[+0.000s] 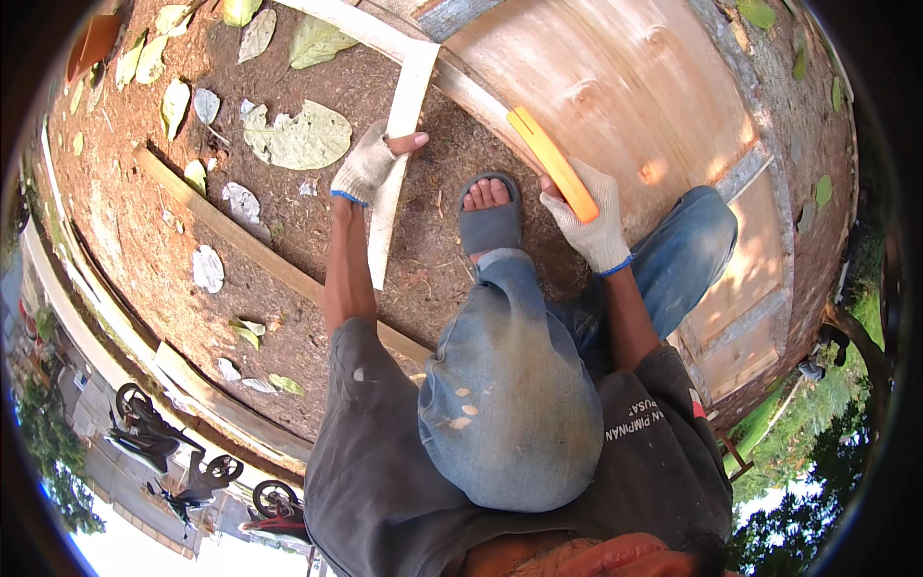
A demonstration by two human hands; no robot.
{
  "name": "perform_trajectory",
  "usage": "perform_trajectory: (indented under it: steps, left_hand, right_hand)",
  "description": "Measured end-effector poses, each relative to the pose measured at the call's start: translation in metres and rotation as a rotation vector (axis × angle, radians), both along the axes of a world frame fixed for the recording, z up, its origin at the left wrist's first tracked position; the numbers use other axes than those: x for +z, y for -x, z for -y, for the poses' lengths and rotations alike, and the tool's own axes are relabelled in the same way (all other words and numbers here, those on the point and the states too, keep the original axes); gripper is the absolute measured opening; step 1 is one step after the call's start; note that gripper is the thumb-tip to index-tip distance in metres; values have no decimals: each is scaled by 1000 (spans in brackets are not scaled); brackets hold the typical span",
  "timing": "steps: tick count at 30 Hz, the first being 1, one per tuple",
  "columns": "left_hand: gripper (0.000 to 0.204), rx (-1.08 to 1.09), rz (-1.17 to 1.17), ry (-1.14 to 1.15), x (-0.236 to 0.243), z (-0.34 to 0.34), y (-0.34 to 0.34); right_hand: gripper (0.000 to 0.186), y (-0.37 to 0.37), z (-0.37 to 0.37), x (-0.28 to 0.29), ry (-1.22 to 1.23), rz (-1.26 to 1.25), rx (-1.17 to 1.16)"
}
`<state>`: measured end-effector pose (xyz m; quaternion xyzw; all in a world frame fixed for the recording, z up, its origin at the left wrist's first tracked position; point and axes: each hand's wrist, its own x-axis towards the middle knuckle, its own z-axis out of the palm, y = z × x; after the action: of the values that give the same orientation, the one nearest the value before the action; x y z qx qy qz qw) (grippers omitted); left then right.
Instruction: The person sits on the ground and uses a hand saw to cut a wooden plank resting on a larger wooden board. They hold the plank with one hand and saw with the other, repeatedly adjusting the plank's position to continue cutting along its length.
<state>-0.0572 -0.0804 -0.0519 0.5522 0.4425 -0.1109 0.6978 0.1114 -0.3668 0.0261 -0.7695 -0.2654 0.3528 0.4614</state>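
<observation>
Over the soil (pixel 437 245) beside the plywood panel (pixel 625 87), I remotely watch a pale wooden strip (pixel 383 219) gripped by the left hand (pixel 367 163); the right hand (pixel 594 216) grasps an orange tool (pixel 550 159). I judge this positioning; next calls for steadying the strip.

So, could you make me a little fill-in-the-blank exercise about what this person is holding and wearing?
1. The yellow tool is in the person's ____ hand.
2. The left hand holds a narrow, pale strip made of ____.
3. Both knitted gloves have cuffs edged in the colour ____.
4. In the picture, the grey sandal shows ____ the two hands, on a foot with bare toes.

Missing words: right; wood; blue; between.
</observation>
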Motion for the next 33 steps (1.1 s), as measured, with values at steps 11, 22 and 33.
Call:
perform_trajectory:
  steps: [11, 22, 33]
  left_hand:
    - [43, 112, 10, -733, 40, 73, -30]
    - [61, 125, 906, 1367, 44, 52, -19]
    - [45, 579, 1213, 1650, 37, 104, -20]
  right_hand:
    - [27, -13, -4, -6, -73, -259, -350]
    - [13, -27, 39, -14, -324, -29, -173]
    - [17, -2, 1, -12, -287, 124, -67]
